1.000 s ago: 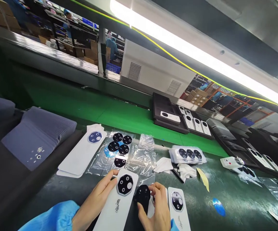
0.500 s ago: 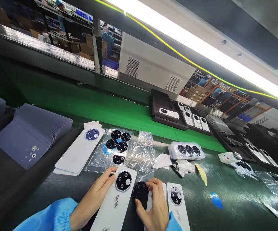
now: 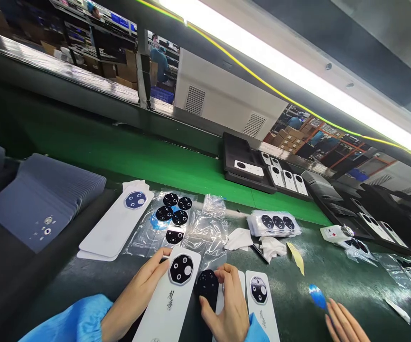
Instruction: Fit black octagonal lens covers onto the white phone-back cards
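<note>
My left hand (image 3: 143, 285) grips the upper left edge of a white phone back cover (image 3: 164, 316), which has a black camera disc (image 3: 181, 269) and dark lettering on its face. Just to the right, my right hand (image 3: 230, 306) pinches a loose black lens plate (image 3: 206, 284) with small holes between thumb and fingers. Partly hidden behind that hand lies another white panel (image 3: 241, 280). A further white phone cover (image 3: 263, 308), also fitted with a camera disc, rests on the table to its right.
Another person's hand (image 3: 344, 320) is beside a blue film disc (image 3: 317, 295). Several black lens plates (image 3: 164, 213) lie on clear plastic at the back, near stacked white panels (image 3: 115, 228). Crumpled wipes (image 3: 273, 248), a bottle (image 3: 334, 232) and black trays (image 3: 243, 179) stand farther off.
Another person's hand has come into view at lower right, beside the blue film disc. My two hands keep nearly the same place and hold.
</note>
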Motion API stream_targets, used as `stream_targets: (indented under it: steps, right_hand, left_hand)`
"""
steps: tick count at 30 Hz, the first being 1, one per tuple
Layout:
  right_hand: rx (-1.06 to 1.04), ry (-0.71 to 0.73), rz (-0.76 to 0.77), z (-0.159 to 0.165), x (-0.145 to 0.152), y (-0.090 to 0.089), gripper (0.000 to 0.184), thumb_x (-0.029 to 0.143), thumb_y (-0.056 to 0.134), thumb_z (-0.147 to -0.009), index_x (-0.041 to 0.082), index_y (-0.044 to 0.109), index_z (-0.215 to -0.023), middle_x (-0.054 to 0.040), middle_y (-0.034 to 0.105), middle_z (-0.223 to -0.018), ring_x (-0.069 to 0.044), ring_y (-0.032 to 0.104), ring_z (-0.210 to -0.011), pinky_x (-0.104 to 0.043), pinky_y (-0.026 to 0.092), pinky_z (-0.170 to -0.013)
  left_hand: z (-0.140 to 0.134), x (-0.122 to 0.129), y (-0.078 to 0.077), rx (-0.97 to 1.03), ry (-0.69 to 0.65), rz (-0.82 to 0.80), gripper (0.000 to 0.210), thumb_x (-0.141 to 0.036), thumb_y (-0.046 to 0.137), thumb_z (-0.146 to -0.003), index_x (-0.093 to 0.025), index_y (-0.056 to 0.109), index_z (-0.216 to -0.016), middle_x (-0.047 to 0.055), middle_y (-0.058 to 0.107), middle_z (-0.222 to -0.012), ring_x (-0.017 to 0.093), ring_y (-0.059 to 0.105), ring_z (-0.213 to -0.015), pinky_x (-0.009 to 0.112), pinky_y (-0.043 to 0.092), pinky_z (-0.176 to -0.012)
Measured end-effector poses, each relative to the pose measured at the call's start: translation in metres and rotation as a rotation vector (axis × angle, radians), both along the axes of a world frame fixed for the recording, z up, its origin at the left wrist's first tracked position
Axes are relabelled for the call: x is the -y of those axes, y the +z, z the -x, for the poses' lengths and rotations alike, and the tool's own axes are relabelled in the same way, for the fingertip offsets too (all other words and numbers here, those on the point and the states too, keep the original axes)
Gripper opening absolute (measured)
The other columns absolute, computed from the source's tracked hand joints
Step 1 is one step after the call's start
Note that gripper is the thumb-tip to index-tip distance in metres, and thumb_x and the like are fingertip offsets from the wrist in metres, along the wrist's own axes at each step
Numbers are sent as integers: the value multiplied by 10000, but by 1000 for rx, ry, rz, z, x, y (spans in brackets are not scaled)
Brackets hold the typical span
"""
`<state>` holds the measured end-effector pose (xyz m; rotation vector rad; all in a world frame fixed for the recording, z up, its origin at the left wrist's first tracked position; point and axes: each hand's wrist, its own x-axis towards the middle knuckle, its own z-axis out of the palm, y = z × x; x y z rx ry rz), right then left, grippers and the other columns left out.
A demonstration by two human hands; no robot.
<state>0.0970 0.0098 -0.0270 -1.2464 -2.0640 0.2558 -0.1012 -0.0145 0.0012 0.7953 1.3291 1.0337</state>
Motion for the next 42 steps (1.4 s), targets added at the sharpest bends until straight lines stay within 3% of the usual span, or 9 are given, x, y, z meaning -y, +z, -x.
stream_targets:
  steps: [6,16,22,28,32,42]
  right_hand:
    - [13,-8,-20,2,2,3,405,95,522,-671,277,446,-1024,-107,558,-1008,-249,611,-905,-359,587,-668]
    - [-1,9,-32,1,2,5,348,133,499,-699,274,455,-1014,-107,563,-992,-250,613,-907,-370,583,-701]
    - [7,6,-39,-2,0,1,355,146,505,-693,268,462,-1023,-115,563,-1021,-259,616,-889,-351,569,-644]
    - [64,79,-33,-9,-5,1,399,142,535,-644,227,448,-1024,-92,536,-1036,-229,603,-882,-286,539,-596]
    - [71,141,-5,-12,-7,4,375,138,519,-664,233,441,-1018,-67,527,-1005,-200,587,-862,-272,529,-624]
    - [64,118,44,-13,-6,4,360,136,541,-662,232,466,-1001,-53,534,-1009,-207,591,-891,-285,530,-690]
  left_hand:
    - [1,0,-7,9,22,3,455,-574,463,-808,-259,480,-1135,10,660,-1008,259,589,-943,307,448,-755]
    - [0,1,-1,42,23,10,513,-612,507,-732,-250,490,-1094,11,658,-1018,271,560,-1024,297,442,-783]
    - [0,-1,-7,51,-27,-13,491,-629,439,-786,-245,487,-1089,-9,638,-851,234,565,-841,303,428,-717]
    - [1,1,-4,53,16,-13,417,-561,483,-786,-253,528,-1063,13,641,-1034,244,568,-925,315,431,-783]
    - [1,2,-4,60,16,7,406,-546,473,-791,-249,526,-1064,13,648,-1005,242,568,-909,320,431,-780]
    - [-1,0,1,110,25,22,433,-559,477,-766,-243,496,-1063,7,641,-997,245,564,-957,316,424,-802]
